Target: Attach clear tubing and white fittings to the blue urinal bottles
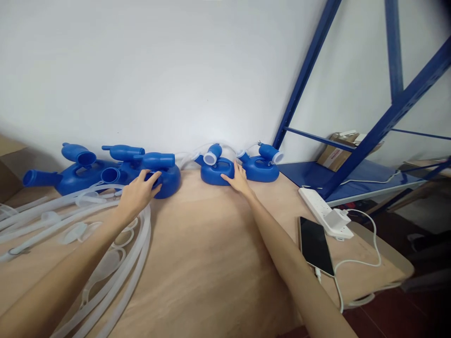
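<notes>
My left hand [140,190] reaches to a blue plastic bottle [171,182] on the left, its fingers curled at the bottle's neck or handle. A separate blue piece [159,160] rests on top of that bottle. Further right, my right hand [238,178] touches the right end of a second blue bottle [213,175], thumb and fingers apart. That bottle carries a blue piece with a white rim [213,155]. Just beyond my right hand stands another blue bottle [262,171] with a similar piece [270,152] on it.
More blue bottles [79,177] stand at the left, behind coiled clear tubes [141,244] and clear caps [109,264]. On the right lie a phone [315,245] and a white power strip [319,206] with cables, beside a blue metal shelf [303,176].
</notes>
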Demonstrator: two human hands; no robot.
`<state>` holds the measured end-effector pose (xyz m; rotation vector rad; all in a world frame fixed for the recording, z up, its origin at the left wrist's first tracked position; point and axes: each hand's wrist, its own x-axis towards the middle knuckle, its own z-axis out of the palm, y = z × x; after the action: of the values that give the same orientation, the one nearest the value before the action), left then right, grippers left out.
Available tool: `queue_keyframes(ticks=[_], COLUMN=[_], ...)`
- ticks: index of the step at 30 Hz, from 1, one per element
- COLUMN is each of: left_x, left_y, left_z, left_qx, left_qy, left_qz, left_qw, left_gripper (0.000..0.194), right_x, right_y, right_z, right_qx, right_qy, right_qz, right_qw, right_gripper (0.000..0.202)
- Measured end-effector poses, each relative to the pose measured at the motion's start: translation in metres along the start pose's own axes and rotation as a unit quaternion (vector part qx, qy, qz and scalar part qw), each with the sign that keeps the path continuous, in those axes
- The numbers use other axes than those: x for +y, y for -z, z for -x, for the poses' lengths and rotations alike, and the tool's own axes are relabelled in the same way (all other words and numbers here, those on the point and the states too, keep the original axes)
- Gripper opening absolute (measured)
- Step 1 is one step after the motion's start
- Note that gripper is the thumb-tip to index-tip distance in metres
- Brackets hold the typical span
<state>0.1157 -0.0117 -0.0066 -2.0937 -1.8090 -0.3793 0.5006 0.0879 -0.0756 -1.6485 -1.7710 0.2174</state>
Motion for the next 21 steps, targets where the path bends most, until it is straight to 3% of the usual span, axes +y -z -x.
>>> queue_keyframes(ticks=[5, 10, 12, 15, 21], left_x=[-0.008, 0.01, 0.027, 0.054, 0.077], left_y=[-0.009, -0.017, -0.018, -0.02, -0.024], left_z=[-0.016, -0.021, -0.022, -0.028, -0.051], left_qx=[0.037, 0.157, 0.178, 0.159, 0.064], left_qy=[0.048, 0.071, 0.039, -0.038, -0.215], left_qz=[0.015, 0.011, 0.031, 0.088, 0.184], left_qw=[0.998, 0.985, 0.983, 0.983, 0.957], left_gripper=[0.045, 0.047, 0.044, 0.043, 0.058], right_x=[-0.009, -0.029, -0.04, -0.056, -0.078], right_y=[0.011, 0.024, 0.03, 0.042, 0.078], right_z=[0.008, 0.027, 0.036, 0.051, 0.085], right_qx=[0.031, -0.048, -0.056, -0.07, -0.217], right_qy=[0.05, 0.096, 0.095, 0.116, 0.161], right_qz=[0.071, 0.023, 0.033, 0.079, 0.052], right_qw=[0.996, 0.994, 0.993, 0.988, 0.961], right_gripper=[0.09, 0.085, 0.093, 0.095, 0.096])
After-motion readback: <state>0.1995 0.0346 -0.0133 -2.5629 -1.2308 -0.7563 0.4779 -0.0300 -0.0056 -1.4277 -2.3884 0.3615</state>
